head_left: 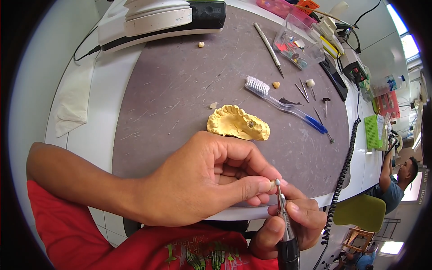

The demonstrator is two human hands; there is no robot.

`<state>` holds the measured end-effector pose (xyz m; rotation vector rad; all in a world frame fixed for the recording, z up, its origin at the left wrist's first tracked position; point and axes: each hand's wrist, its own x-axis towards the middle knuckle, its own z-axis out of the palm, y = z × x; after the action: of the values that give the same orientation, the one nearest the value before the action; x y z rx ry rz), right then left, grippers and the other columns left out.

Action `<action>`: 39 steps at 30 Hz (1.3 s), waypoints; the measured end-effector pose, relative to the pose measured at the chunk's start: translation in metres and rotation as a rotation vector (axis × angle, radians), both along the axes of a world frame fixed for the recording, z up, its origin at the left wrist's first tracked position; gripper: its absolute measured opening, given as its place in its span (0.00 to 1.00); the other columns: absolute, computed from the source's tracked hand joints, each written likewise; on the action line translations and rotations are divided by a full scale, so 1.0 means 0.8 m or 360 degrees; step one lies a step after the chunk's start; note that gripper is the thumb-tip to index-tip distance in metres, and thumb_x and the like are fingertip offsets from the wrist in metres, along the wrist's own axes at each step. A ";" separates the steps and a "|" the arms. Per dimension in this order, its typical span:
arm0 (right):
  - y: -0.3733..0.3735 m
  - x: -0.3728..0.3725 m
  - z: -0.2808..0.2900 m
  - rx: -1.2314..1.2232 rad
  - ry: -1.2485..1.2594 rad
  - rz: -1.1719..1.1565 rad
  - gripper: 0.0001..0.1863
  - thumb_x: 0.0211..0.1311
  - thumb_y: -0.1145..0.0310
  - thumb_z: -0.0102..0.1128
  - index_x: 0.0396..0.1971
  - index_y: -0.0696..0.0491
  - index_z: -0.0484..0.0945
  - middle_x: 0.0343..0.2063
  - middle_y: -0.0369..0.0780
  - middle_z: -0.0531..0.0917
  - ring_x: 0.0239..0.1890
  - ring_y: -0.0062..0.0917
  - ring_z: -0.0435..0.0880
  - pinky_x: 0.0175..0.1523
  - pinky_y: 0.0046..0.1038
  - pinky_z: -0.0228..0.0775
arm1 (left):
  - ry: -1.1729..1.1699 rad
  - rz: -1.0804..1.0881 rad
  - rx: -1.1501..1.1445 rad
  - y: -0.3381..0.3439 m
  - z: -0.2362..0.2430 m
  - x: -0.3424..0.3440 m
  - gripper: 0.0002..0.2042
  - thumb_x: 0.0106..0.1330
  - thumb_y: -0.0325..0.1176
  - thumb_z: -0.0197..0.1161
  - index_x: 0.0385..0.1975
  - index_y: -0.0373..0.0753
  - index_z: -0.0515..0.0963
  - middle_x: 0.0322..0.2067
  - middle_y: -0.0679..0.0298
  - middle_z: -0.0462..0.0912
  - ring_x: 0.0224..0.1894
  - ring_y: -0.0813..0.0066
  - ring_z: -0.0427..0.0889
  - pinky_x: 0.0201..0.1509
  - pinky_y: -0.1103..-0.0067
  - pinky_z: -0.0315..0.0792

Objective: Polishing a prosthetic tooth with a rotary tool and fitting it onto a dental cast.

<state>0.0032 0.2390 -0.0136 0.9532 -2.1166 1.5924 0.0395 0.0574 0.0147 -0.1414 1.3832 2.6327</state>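
Note:
Thumb and fingertips of my left hand (193, 180) pinch a small tooth-coloured dental crown (272, 185), mostly covered by the fingers. My right hand (307, 219) is wrapped round a rotary handpiece (288, 229) with a silver front and black body. Its pale grey, rounded bur tip (278, 182) points up and lies against or right beside the crown; I cannot tell if they touch. Just beyond my left hand, a yellow plaster dental model (236, 121) with a row of teeth rests on the grey mat (166, 99). A small pale chip (213, 105) lies next to the model.
A toothbrush (285, 107) lies right of the model, near several loose burs, a small yellow tooth piece (276, 84) and a pen-like tool (268, 47). A clear box (297, 45) stands behind. A black coiled cord (344, 173) hangs at right; a person (396, 186) sits beyond.

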 end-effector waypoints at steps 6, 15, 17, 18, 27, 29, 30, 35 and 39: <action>0.003 0.000 -0.001 -0.0016 0.0002 0.0074 0.19 0.67 0.56 0.60 0.43 0.56 0.67 0.36 0.50 0.80 0.34 0.23 0.82 0.45 0.23 0.77 | 0.0000 -0.0011 -0.0002 0.000 0.001 0.000 0.08 0.69 0.20 0.60 0.45 0.26 0.78 0.41 0.53 0.84 0.43 0.76 0.86 0.53 0.81 0.81; 0.003 -0.001 -0.002 -0.0041 -0.0014 0.0090 0.19 0.67 0.57 0.60 0.43 0.56 0.67 0.37 0.52 0.80 0.34 0.24 0.83 0.46 0.23 0.77 | -0.0025 -0.0016 -0.0014 -0.002 0.002 0.000 0.08 0.69 0.20 0.60 0.45 0.26 0.77 0.42 0.51 0.84 0.44 0.75 0.86 0.53 0.81 0.82; 0.003 -0.002 -0.002 -0.0020 0.0015 0.0106 0.20 0.67 0.56 0.61 0.43 0.56 0.67 0.37 0.52 0.80 0.35 0.25 0.83 0.46 0.24 0.77 | -0.0014 -0.0021 -0.0026 -0.002 0.003 -0.001 0.07 0.69 0.20 0.60 0.45 0.26 0.77 0.42 0.51 0.84 0.44 0.75 0.86 0.53 0.81 0.82; 0.002 -0.003 -0.003 -0.0028 0.0021 0.0081 0.20 0.66 0.55 0.61 0.43 0.56 0.67 0.36 0.51 0.80 0.35 0.25 0.83 0.45 0.24 0.77 | -0.0021 -0.0019 -0.0017 -0.001 0.003 0.000 0.07 0.69 0.20 0.60 0.45 0.26 0.77 0.42 0.51 0.84 0.44 0.75 0.86 0.52 0.81 0.82; -0.008 0.000 -0.001 -0.0177 -0.0112 -0.0131 0.24 0.65 0.47 0.62 0.39 0.54 0.65 0.27 0.44 0.78 0.34 0.29 0.84 0.41 0.24 0.76 | -0.0021 -0.0011 -0.0019 0.001 0.001 -0.002 0.08 0.71 0.21 0.58 0.47 0.28 0.75 0.42 0.54 0.83 0.45 0.74 0.85 0.52 0.81 0.81; -0.010 -0.001 -0.001 -0.0179 -0.0095 -0.0155 0.25 0.64 0.47 0.62 0.38 0.53 0.66 0.25 0.43 0.77 0.33 0.29 0.84 0.40 0.25 0.76 | -0.0015 -0.0001 -0.0007 0.000 0.001 -0.001 0.08 0.71 0.22 0.58 0.47 0.28 0.75 0.42 0.54 0.83 0.45 0.74 0.85 0.52 0.81 0.81; -0.009 -0.003 0.000 -0.0196 -0.0108 -0.0166 0.25 0.63 0.45 0.62 0.37 0.53 0.66 0.23 0.42 0.76 0.31 0.29 0.84 0.40 0.25 0.76 | -0.0017 0.0003 -0.0012 0.000 0.003 -0.002 0.09 0.71 0.22 0.58 0.48 0.28 0.75 0.43 0.53 0.83 0.45 0.73 0.85 0.52 0.80 0.81; -0.004 -0.017 0.004 -0.0338 -0.0228 -0.0067 0.27 0.61 0.43 0.62 0.36 0.54 0.66 0.20 0.40 0.73 0.27 0.31 0.84 0.38 0.30 0.80 | 0.0030 -0.0031 -0.0087 -0.002 0.005 -0.003 0.10 0.72 0.23 0.57 0.49 0.28 0.74 0.43 0.53 0.83 0.44 0.72 0.85 0.51 0.79 0.81; -0.003 -0.015 0.013 -0.0403 -0.0448 0.0039 0.27 0.61 0.44 0.63 0.36 0.55 0.66 0.21 0.40 0.73 0.27 0.31 0.84 0.39 0.33 0.81 | -0.0049 -0.0051 -0.0088 -0.002 0.008 -0.003 0.10 0.73 0.25 0.57 0.49 0.28 0.74 0.43 0.52 0.83 0.44 0.71 0.86 0.50 0.78 0.82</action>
<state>-0.0088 0.2370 -0.0034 0.7093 -2.0113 2.0513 0.0372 0.0558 0.0209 -0.1641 1.4371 2.5565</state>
